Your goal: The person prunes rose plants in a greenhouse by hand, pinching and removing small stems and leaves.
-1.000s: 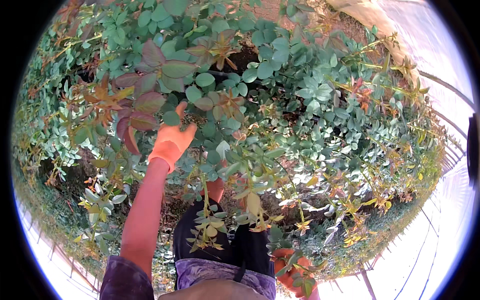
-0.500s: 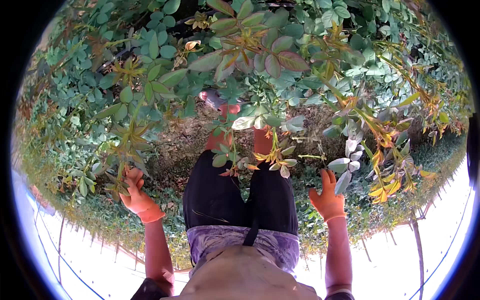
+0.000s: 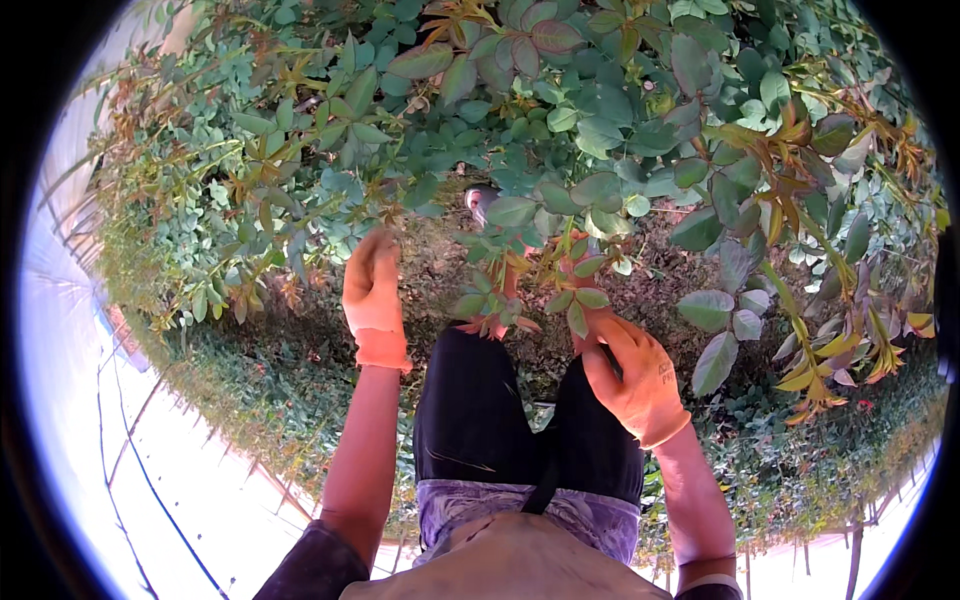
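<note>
My left hand [image 3: 376,305], in an orange glove, is raised beside the leafy rose-like bushes. Its fingertips are blurred against the leaf edge, so whether they grip anything is unclear. My right hand [image 3: 637,385], in a matching glove, reaches inward over my right thigh. Its thumb and fingers are apart, and the fingertips are close to a young shoot [image 3: 577,298] with green and reddish leaves. I see nothing held in it; whether the fingertips touch the shoot I cannot tell.
Dense bushes [image 3: 600,130] spread across the far side. A leafy stem with yellowish tips [image 3: 800,380] leans in at the right. Bare brown soil [image 3: 430,270] shows between bushes and my legs [image 3: 470,420]. More low plants [image 3: 290,400] grow behind me, with thin posts beyond.
Both hands have moved inward and farther forward, the right one now over my thigh near the shoot. My view has shifted, so the bushes and my legs appear displaced.
</note>
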### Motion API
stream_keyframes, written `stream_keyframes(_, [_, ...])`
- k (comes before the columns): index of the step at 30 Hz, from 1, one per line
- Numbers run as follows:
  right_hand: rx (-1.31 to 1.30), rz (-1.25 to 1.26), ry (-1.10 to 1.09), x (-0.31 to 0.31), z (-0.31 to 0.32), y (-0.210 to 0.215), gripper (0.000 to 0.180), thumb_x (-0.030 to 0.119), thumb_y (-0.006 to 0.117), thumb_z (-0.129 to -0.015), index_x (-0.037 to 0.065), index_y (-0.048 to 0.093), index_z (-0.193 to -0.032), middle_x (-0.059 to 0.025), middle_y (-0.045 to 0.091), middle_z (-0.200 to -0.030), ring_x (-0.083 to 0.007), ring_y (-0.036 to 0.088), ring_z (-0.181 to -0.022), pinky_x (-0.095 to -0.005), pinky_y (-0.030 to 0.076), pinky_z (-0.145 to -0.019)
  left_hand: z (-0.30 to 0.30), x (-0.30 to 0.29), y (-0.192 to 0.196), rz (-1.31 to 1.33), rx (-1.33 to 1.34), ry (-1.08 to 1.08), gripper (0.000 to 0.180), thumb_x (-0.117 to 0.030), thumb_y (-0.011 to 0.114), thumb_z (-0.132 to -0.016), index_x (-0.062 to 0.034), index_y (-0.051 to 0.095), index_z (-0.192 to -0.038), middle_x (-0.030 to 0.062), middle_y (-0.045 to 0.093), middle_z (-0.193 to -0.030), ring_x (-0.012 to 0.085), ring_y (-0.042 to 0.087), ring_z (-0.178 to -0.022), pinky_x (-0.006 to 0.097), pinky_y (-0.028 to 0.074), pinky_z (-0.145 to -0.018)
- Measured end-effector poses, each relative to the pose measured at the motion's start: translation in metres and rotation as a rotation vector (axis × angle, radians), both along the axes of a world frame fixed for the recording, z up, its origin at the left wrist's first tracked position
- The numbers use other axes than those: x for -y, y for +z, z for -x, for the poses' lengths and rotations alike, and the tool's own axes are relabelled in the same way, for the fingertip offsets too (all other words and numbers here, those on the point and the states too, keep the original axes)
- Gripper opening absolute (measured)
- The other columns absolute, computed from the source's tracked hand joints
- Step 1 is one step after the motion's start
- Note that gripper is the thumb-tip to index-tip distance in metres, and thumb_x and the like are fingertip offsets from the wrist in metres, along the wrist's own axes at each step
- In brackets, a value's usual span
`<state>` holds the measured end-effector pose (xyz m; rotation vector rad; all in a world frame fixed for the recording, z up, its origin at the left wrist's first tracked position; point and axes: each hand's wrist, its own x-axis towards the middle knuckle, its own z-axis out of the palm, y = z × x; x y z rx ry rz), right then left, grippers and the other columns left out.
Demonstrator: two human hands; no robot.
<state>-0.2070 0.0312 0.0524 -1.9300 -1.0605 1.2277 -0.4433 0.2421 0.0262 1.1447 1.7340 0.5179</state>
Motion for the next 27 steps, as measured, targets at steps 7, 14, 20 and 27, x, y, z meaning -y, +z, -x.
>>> stream_keyframes(7, [-0.150, -0.171, -0.262, -0.166, 0.062, -0.031, 0.029, 0.012, 0.055, -0.094, 0.000, 0.062, -0.119, -0.0184, 0.069, -0.108, -0.0371, 0.066, -0.098, -0.0410, 0.052, -0.084, -0.003, -0.044, -0.052, 0.039, 0.138, 0.203, 0.046, -0.011, 0.059, -0.096, -0.0001, 0.049, -0.139, 0.0115, 0.061, -0.131, 0.0199, 0.059, -0.120, 0.034, 0.046, -0.100])
stream_keyframes(14, [-0.060, 0.361, -0.019, -0.300, 0.080, -0.104, 0.045, 0.046, 0.064, -0.081, 0.004, 0.072, -0.096, -0.0153, 0.072, -0.081, -0.0340, 0.070, -0.081, -0.0472, 0.056, -0.074, 0.008, -0.024, -0.082, 0.165, 0.388, 0.480, 0.047, -0.012, 0.065, -0.093, -0.0030, 0.050, -0.136, 0.0103, 0.064, -0.123, 0.0221, 0.064, -0.110, 0.034, 0.048, -0.097])
stream_keyframes(20, [0.121, 0.244, -0.019, -0.314, 0.083, -0.156, 0.052, 0.047, 0.063, -0.082, 0.008, 0.068, -0.116, -0.0158, 0.073, -0.100, -0.0310, 0.071, -0.091, -0.0469, 0.055, -0.082, 0.029, -0.014, -0.084, 0.230, 0.434, 0.308, 0.051, -0.018, 0.064, -0.094, -0.0014, 0.050, -0.140, 0.0113, 0.063, -0.128, 0.0217, 0.063, -0.110, 0.036, 0.046, -0.102])
stream_keyframes(27, [0.613, 0.068, 0.582, -0.320, 0.049, -0.237, 0.047, 0.031, 0.063, -0.088, 0.016, 0.057, -0.132, -0.0077, 0.070, -0.104, -0.0262, 0.068, -0.090, -0.0424, 0.053, -0.081, 0.063, -0.002, -0.080, 0.294, 0.421, 0.215, 0.043, -0.018, 0.057, -0.097, 0.0008, 0.054, -0.136, 0.0134, 0.064, -0.127, 0.0203, 0.063, -0.111, 0.034, 0.048, -0.097])
